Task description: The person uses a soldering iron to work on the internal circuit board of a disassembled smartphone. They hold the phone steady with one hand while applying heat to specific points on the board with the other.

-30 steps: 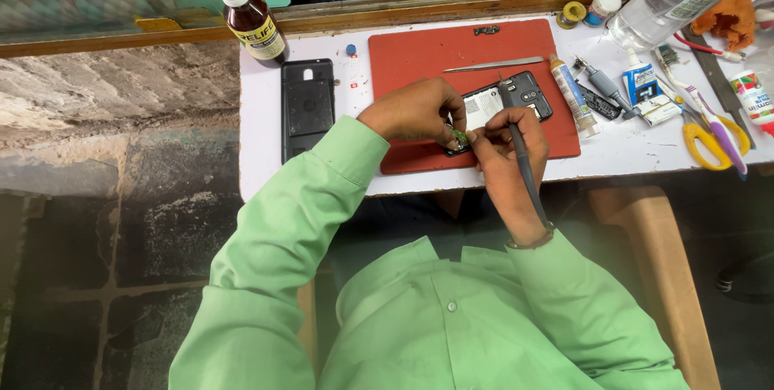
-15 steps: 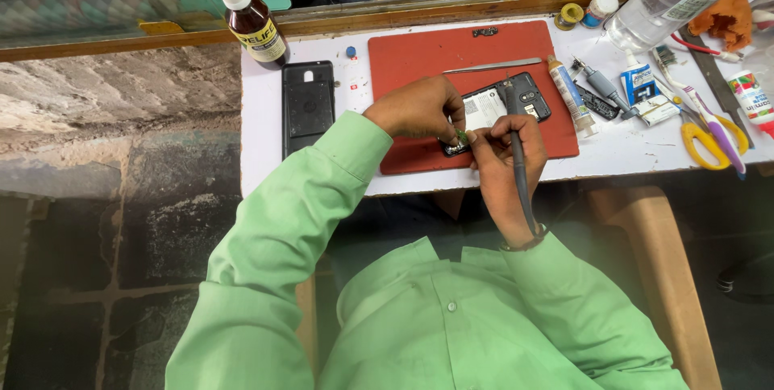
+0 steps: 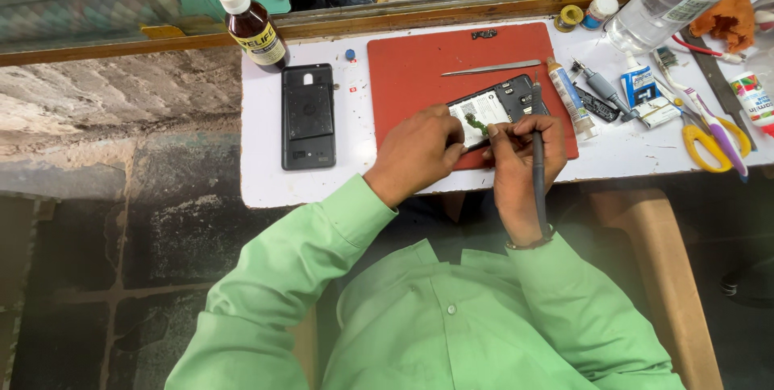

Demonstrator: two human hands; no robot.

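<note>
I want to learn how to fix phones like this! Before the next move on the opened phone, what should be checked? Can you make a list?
1. Opened phone lies flat on the red mat: ok.
2. Left hand steadies the phone's near edge: ok.
3. Right hand grips the dark slim tool firmly: ok.
4. Tool tip sits on the right spot: cannot tell, fingers hide it.
5. Tweezers within reach on the mat: ok.
6. Black back cover set aside, out of the way: ok.
</note>
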